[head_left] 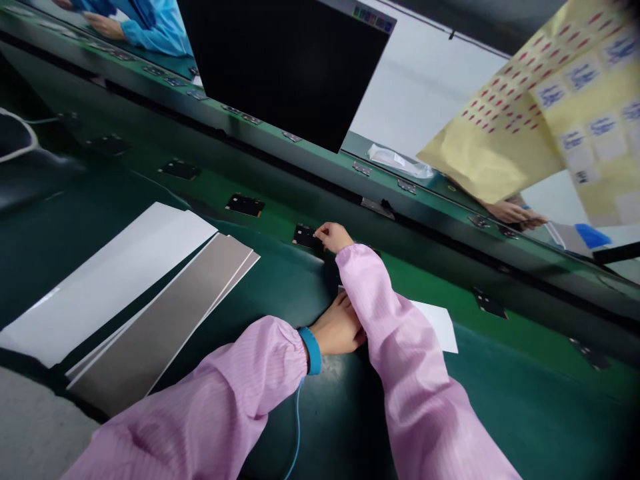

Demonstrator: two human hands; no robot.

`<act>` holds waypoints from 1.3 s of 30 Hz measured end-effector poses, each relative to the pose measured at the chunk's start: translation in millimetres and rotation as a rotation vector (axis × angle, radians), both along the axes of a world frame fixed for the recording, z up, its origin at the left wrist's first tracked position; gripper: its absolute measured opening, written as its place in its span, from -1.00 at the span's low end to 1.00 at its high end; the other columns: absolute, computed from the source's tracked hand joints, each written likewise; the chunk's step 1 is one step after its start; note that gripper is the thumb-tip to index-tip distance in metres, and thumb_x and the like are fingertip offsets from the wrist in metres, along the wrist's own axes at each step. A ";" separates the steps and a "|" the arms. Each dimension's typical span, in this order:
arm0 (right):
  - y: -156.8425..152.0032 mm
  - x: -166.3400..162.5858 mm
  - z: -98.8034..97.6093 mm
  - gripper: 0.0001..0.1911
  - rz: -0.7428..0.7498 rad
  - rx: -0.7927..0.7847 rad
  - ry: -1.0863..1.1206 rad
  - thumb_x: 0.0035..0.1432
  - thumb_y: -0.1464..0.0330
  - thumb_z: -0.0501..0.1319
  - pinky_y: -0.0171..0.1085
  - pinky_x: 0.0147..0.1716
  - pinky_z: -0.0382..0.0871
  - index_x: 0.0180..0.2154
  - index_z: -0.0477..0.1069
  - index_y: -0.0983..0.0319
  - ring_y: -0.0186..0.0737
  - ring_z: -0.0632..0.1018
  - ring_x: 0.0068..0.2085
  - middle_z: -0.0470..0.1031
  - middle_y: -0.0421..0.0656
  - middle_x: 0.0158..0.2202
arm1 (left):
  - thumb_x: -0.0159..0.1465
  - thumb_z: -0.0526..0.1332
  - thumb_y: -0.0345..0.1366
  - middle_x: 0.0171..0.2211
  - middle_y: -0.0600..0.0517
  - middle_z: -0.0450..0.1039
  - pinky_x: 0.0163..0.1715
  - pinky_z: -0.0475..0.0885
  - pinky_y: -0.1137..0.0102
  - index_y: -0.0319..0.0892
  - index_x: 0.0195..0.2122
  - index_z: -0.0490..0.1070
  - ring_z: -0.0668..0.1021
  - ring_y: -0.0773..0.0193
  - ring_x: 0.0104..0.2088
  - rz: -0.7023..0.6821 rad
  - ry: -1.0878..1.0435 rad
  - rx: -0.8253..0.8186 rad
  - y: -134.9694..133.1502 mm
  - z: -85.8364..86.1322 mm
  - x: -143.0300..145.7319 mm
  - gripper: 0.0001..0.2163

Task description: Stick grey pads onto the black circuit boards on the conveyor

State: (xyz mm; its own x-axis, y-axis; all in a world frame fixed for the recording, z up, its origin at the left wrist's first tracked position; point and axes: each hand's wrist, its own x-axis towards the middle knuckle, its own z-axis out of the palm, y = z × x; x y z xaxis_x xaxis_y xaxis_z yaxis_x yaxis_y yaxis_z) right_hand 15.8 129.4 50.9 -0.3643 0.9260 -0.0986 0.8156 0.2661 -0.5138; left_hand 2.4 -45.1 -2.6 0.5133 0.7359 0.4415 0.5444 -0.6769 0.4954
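My right hand [334, 237] reaches across my left arm with thumb and fingertips pinched together. It is at the right end of a black circuit board [304, 235] on the green strip; whatever is between the fingertips is too small to make out. Below it, my left hand [341, 325], wearing a blue wrist strap [313, 350] with a cord, is closed at the left end of a white sheet [439, 323]. My right sleeve hides part of that sheet and some left fingers. Another dark board [374, 251] is mostly covered by the right wrist.
Long white and grey sheets [165, 313] lie on the dark green mat at left. More boards [245, 205] are spaced along the green strip. Behind a raised ledge stands a black monitor [290, 60]. Yellow sheets [520, 113] hang at right. Co-workers' hands [105, 27] show beyond.
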 end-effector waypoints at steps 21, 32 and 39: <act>7.9 18.1 -23.5 -0.85 -0.030 0.090 -0.195 0.16 0.44 0.13 -0.32 -0.12 0.29 -0.35 0.47 0.31 -0.24 0.49 -0.17 0.51 -0.04 -0.25 | 0.14 0.17 -0.32 -0.02 -0.21 0.35 0.14 0.13 0.06 -0.25 -0.12 0.36 0.30 -0.10 0.06 -0.011 -0.008 -0.018 -0.2 0.0 1.0 -0.73; 8.8 42.6 -24.5 -0.82 0.014 0.106 -0.223 0.18 0.48 0.07 -0.33 -0.16 0.29 -0.36 0.45 0.31 -0.25 0.49 -0.20 0.50 -0.04 -0.26 | 0.18 0.15 -0.30 -0.01 -0.17 0.27 0.11 0.12 0.09 -0.25 -0.06 0.30 0.27 -0.02 0.05 0.010 0.099 -0.030 0.9 1.1 2.8 -0.70; 5.8 53.0 -22.1 -0.82 0.020 0.105 -0.239 0.15 0.52 0.09 -0.35 -0.15 0.28 -0.39 0.45 0.29 -0.25 0.49 -0.19 0.51 -0.06 -0.28 | 0.19 0.14 -0.31 -0.05 -0.14 0.28 0.10 0.14 0.12 -0.24 -0.18 0.36 0.26 0.01 0.04 0.017 0.111 -0.018 0.2 4.9 1.1 -0.81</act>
State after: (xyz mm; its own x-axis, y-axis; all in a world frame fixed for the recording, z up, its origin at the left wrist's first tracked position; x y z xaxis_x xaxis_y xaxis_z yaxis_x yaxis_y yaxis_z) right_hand 68.8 135.2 28.8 -0.3602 0.9287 -0.0878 0.9047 0.3247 -0.2759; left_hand 3.5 -44.9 2.3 0.5460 0.7520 0.3694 0.6075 -0.6590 0.4436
